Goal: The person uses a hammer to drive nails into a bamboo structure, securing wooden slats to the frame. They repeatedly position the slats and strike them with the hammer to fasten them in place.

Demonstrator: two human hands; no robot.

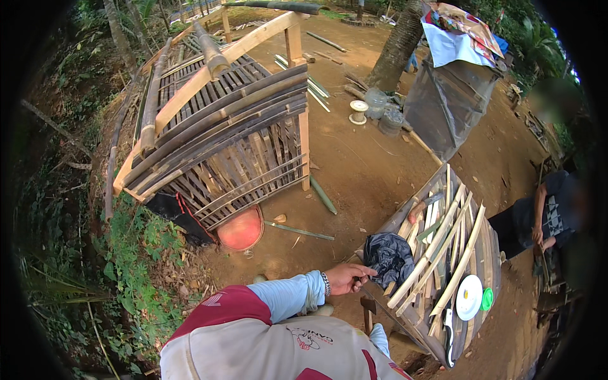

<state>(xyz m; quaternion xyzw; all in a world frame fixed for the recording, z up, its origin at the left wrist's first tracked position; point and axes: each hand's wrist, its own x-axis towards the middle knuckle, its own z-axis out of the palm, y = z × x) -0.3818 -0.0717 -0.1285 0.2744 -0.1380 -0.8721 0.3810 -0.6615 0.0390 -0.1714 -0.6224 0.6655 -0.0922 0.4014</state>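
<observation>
My left hand, with a metal bracelet at its wrist, reaches out at the near left edge of a low bamboo-slat table. Its fingers are drawn together; whatever small thing they hold, if anything, is too small to name. Just beyond the fingertips lies a crumpled black plastic bag. Pale split bamboo strips lie in a loose pile across the tabletop. Of my right arm only a light blue sleeve shows, and the right hand is out of sight.
A knife, a white plate and a green lid lie on the table's near right. A brown-handled tool rests farther up. At right stands another person. A bamboo-slatted frame stands left, by a red round basin.
</observation>
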